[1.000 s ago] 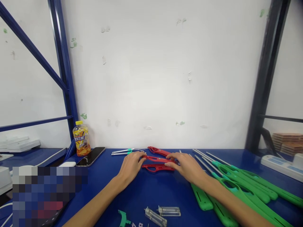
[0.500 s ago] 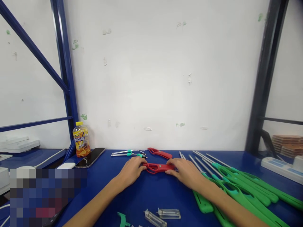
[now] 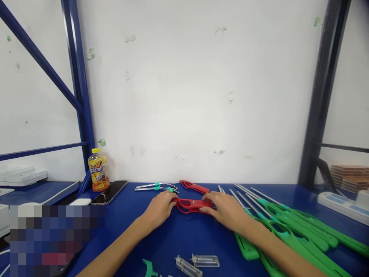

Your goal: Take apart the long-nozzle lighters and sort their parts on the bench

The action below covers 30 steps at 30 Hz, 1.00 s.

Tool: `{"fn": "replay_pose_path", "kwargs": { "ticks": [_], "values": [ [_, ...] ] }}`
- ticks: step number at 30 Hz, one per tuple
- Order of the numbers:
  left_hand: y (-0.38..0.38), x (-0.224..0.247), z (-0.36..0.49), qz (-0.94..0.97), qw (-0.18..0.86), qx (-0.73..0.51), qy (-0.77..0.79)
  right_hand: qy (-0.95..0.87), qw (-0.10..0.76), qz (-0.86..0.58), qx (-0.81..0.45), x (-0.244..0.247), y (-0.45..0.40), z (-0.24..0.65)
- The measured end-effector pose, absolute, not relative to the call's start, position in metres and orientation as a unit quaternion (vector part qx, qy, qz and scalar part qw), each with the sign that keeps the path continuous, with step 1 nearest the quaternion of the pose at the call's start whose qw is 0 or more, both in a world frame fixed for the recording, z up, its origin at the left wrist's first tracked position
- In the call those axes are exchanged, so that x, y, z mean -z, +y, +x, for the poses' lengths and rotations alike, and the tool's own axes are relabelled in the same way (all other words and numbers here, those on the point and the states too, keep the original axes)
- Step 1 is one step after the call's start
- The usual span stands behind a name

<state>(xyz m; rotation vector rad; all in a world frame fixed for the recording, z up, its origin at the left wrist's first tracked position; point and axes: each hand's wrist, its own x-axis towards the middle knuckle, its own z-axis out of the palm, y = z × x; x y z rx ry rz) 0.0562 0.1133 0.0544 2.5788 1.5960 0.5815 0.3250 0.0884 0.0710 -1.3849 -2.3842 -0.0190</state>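
A red lighter handle casing [image 3: 197,204] lies crosswise between my two hands, over the blue table. My left hand [image 3: 163,207] pinches its narrow end between thumb and fingers. My right hand [image 3: 223,207] grips the wide end, covering part of it. Just behind is a second red casing [image 3: 194,186]. Two metal lighter tubes with teal collars and wires [image 3: 157,187] lie at the back, beyond my left hand. Nearer to me are two clear fuel tanks [image 3: 205,261] and a teal trigger piece [image 3: 149,268], partly cut off by the bottom edge.
Several green long-neck lighters [image 3: 305,231] spread across the right side, partly under my right forearm. A drink bottle [image 3: 98,171] and a phone [image 3: 111,192] stand and lie at the back left. A white power strip [image 3: 343,207] is far right. The white wall [image 3: 184,96] closes the back.
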Motion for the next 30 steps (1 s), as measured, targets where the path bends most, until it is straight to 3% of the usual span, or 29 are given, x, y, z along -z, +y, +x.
{"fn": "replay_pose_path", "kwargs": {
  "ticks": [30],
  "values": [
    [0.113,-0.0521,0.0559,0.835,0.041,-0.197,0.511,-0.853,0.176,-0.49,0.011,-0.0649,0.0884,0.3241]
  ]
}}
